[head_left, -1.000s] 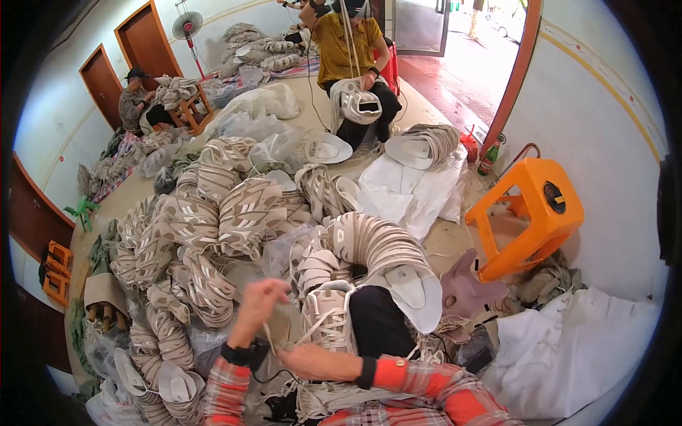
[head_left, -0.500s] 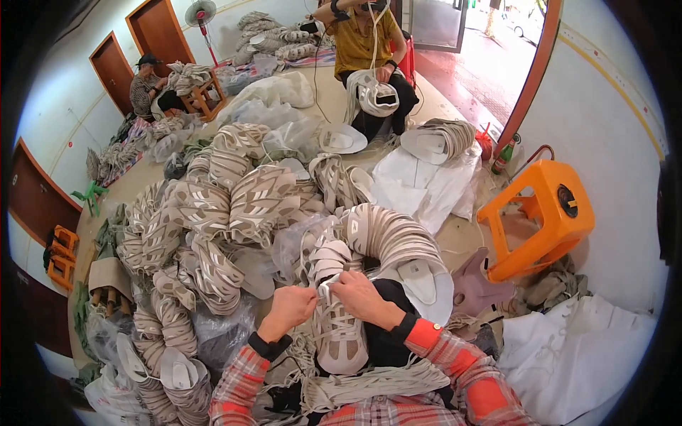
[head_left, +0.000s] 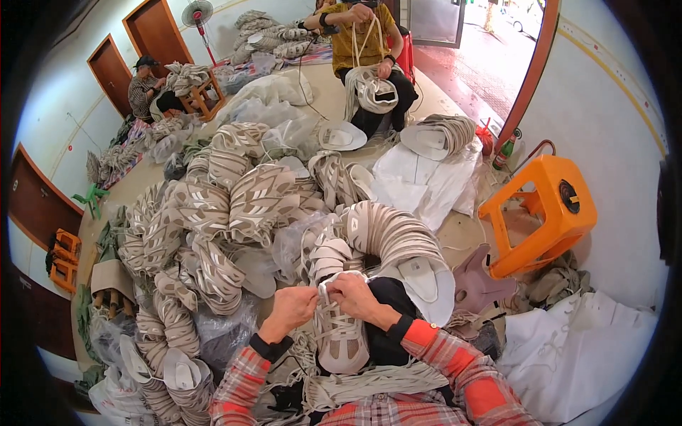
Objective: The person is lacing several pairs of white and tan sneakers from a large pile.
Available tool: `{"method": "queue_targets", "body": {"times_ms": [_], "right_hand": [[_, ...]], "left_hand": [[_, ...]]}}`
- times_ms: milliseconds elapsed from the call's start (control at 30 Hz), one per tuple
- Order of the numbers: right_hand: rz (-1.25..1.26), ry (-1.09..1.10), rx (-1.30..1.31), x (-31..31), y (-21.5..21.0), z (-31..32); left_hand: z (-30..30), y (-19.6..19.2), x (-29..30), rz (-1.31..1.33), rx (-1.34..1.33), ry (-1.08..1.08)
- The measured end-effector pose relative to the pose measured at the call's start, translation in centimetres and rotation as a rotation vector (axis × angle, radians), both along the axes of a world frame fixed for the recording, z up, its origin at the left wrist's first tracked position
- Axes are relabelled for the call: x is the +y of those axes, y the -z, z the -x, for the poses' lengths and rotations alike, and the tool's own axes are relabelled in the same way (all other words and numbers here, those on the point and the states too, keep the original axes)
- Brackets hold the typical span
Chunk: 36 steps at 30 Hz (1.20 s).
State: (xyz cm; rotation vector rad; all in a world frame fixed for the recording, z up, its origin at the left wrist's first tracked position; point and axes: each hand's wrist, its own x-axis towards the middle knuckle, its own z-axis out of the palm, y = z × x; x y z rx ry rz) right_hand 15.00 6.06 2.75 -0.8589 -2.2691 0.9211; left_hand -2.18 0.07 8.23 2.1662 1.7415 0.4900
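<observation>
Lacing looks under way: left hand [head_left: 293,307] and right hand [head_left: 353,293], close together, pinch the lace at the shoe upper [head_left: 339,334] (on the lap); next, thread the following eyelet.

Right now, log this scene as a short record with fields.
Setting: floor heaped with bundled shoe uppers
Left hand: pinching the lace at the top of a beige shoe upper
Right hand: gripping the same spot
Lap: loose laces
Right side: orange stool
Others: two seated people, one at the far end, one by the doors
</observation>
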Motion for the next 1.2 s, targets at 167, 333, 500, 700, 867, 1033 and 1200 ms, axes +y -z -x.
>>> {"method": "queue_targets", "body": {"times_ms": [167,333,500,700,867,1033,1200], "right_hand": [[0.008,0.003,0.019,0.2,0.1,0.1],[-0.01,0.026,0.009,-0.2,-0.3,0.5],[0.166,-0.119,-0.21,1.2,0.0,0.7],[-0.435,-0.163,-0.377,0.7,-0.3,0.4],[-0.513,0.162,-0.515,5.2,-3.1,-6.7],[0.548,0.138,0.062,4.5,-2.0,-6.8],[1.379,-0.158,0.977,3.4,-1.8,-3.2]], "left_hand": [[-0.4,0.2,0.3,-0.02,0.167,0.021],[0.5,2.2,0.9,-0.008,0.016,0.043],[2.7,4.0,1.1,0.969,-0.966,-0.261],[1.5,3.2,0.2,0.97,-1.095,-0.383],[1.3,2.2,-2.8,0.772,-1.729,-0.15],[-2.7,0.6,-4.3,0.279,-2.374,-0.502],[-2.8,1.1,-5.0,0.204,-2.385,-0.718]]}}
